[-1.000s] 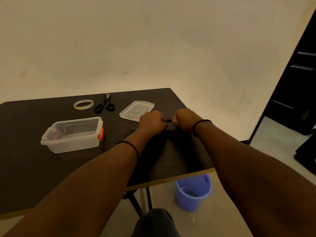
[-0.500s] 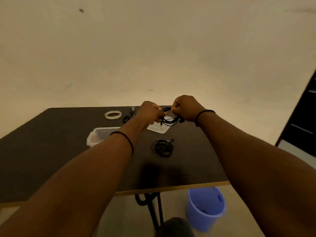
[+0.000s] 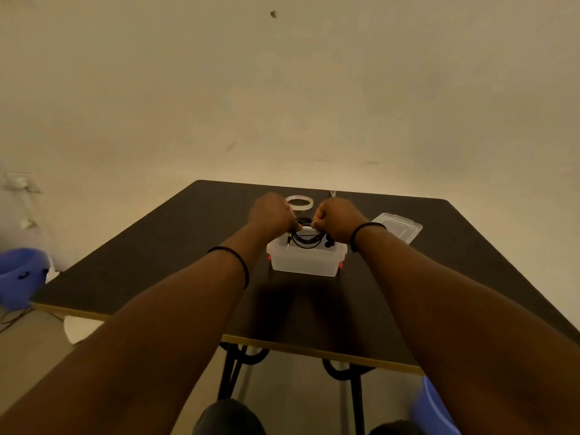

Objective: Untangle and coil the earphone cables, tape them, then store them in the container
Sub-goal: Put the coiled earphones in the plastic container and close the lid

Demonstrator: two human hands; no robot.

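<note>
A coiled black earphone cable point(image 3: 307, 237) hangs between my two hands, its plug dangling at the left and its earbuds at the right. My left hand point(image 3: 272, 215) pinches the coil's left side. My right hand point(image 3: 336, 218) pinches the right side. Both fists are held just above the clear plastic container point(image 3: 306, 262), which stands open on the dark table point(image 3: 150, 255). A roll of clear tape point(image 3: 299, 203) lies behind my hands.
The container's clear lid point(image 3: 398, 230) lies to the right on the table. A blue bucket point(image 3: 18, 276) stands on the floor at the left, another blue bucket point(image 3: 434, 409) at the lower right. The table's near edge runs below my forearms.
The view has swung left and my hands have carried the coil from beside the lid to just above the open container. The second coil on the table is out of sight.
</note>
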